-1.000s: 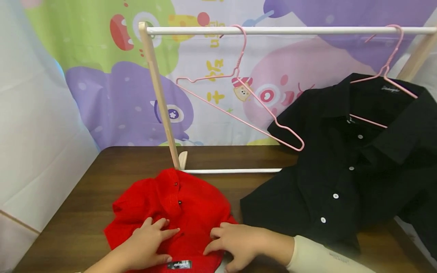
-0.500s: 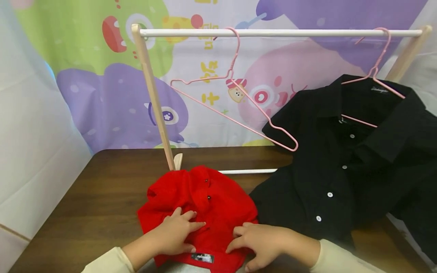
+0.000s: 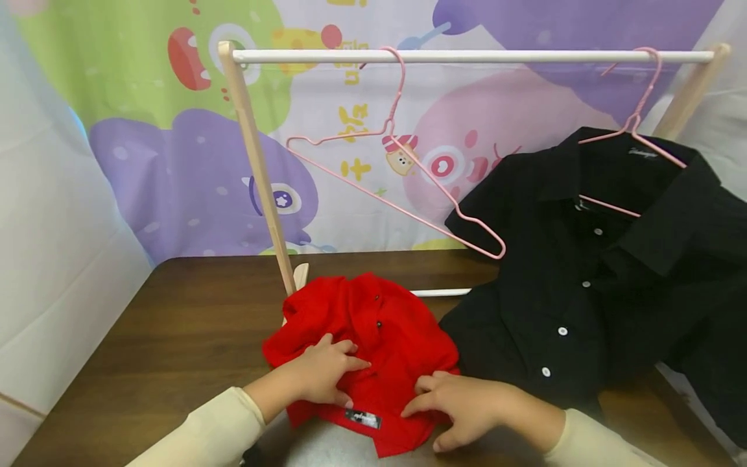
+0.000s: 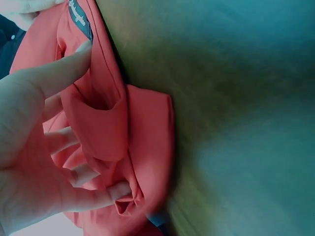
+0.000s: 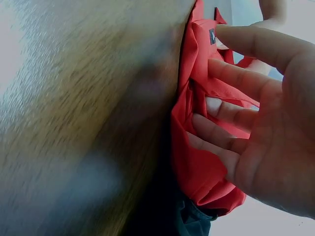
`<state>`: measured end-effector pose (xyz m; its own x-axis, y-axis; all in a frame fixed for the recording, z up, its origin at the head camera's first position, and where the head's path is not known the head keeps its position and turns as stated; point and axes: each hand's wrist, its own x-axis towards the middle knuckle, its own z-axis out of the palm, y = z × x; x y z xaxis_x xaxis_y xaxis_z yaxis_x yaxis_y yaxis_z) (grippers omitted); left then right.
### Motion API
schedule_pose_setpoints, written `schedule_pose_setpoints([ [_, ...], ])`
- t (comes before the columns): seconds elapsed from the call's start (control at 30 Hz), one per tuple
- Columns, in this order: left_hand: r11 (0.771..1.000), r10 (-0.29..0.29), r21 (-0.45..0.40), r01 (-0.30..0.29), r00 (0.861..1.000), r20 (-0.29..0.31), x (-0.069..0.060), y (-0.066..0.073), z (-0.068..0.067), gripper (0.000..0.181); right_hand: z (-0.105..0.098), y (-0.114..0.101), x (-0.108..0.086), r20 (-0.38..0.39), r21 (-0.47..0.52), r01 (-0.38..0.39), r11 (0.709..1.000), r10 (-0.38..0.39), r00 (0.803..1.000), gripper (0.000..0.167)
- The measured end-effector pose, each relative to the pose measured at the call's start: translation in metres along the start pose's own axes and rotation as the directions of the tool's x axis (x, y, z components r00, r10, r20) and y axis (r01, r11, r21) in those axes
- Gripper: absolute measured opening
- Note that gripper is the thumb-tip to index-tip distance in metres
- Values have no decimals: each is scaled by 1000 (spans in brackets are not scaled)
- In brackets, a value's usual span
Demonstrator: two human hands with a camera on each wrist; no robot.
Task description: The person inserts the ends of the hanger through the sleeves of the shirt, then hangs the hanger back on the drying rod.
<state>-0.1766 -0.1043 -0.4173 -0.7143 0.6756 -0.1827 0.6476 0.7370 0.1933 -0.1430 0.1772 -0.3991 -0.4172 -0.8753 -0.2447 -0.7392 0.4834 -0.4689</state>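
Note:
A bunched red shirt [image 3: 403,350] with small dark buttons lies on the table, its black label [image 3: 363,418] close to the near edge of the cloth. On its left part rests my left hand [image 3: 318,373], fingers spread over the fabric and thumb beside the label. My right hand [image 3: 463,402] touches the right side of the shirt with its fingers slightly bent. Both wrist views show fingertips against the red folds, with no clear pinch. A bare pink hanger [image 3: 397,175] hangs from the rack above.
The clothes rack has a white rail [image 3: 496,57] and wooden legs [image 3: 259,168]. At the right, a black shirt [image 3: 543,279] with white buttons hangs on another pink hanger [image 3: 659,152], its hem reaching the wooden table [image 3: 140,363]. A cartoon curtain [image 3: 192,175] covers the back.
Both hands have slid the red shirt rightward and a little farther back across the table, nearer the black shirt. The view has shifted slightly too.

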Motion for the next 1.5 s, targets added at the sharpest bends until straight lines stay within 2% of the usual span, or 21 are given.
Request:
schedule_pose_setpoints([
  [0.23,1000,19,-19,-19,1000,-25,18,-8,-2,59,1,6,-3,-31,8,-70,998,70,997,51],
  [0.4,998,64,-17,-65,997,-45,24,-13,-3,54,4,7,-6,-51,-19,-103,995,102,994,50],
  [0.53,992,89,-80,-93,995,-53,22,-18,-4,59,6,6,-10,-80,-33,-99,995,96,992,50],
  [0.63,989,69,-125,-79,994,-83,14,-19,-6,66,3,4,-15,-111,15,-80,997,81,991,47],
  [0.7,992,27,-118,-42,992,-124,7,-17,-7,72,-1,3,-19,-157,58,-69,996,77,985,41],
  [0.77,996,-34,-91,18,984,-175,-2,-14,-8,76,-9,3,-22,-251,50,-47,998,58,966,34],
  [0.87,988,-146,-83,130,960,-237,-14,-9,-10,79,-23,8,-22,-416,-49,-83,995,55,908,29],
  [0.9,982,-182,-98,163,952,-244,-18,-6,-10,79,-29,11,-21,-456,-87,-111,990,60,888,32],
  [0.93,975,-213,-109,191,946,-245,-21,-5,-11,78,-33,14,-19,-476,-110,-142,984,74,876,37],
  [0.97,969,-237,-128,211,942,-238,-23,-3,-11,77,-37,17,-17,-478,-122,-178,976,99,873,44],
  [1.03,961,-261,-153,232,943,-207,-25,1,-11,78,-42,25,-9,-437,-138,-225,964,145,888,59],
  [1.13,959,-253,-165,230,957,-138,-22,2,-9,81,-41,32,5,-325,-142,-261,955,204,923,68],
  [1.2,962,-230,-174,211,968,-97,-18,1,-9,82,-35,33,14,-274,-186,-254,949,198,941,64],
  [1.3,968,-189,-181,176,980,-57,-12,-4,-11,77,-25,24,23,-228,-268,-230,935,170,959,48],
  [1.4,973,-163,-174,155,986,-32,-6,-10,-15,70,-16,8,28,-195,-342,-205,917,144,970,35],
  [1.5,984,-126,-129,126,992,5,1,-16,-19,68,-10,-10,32,-149,-385,-179,905,131,980,31],
])
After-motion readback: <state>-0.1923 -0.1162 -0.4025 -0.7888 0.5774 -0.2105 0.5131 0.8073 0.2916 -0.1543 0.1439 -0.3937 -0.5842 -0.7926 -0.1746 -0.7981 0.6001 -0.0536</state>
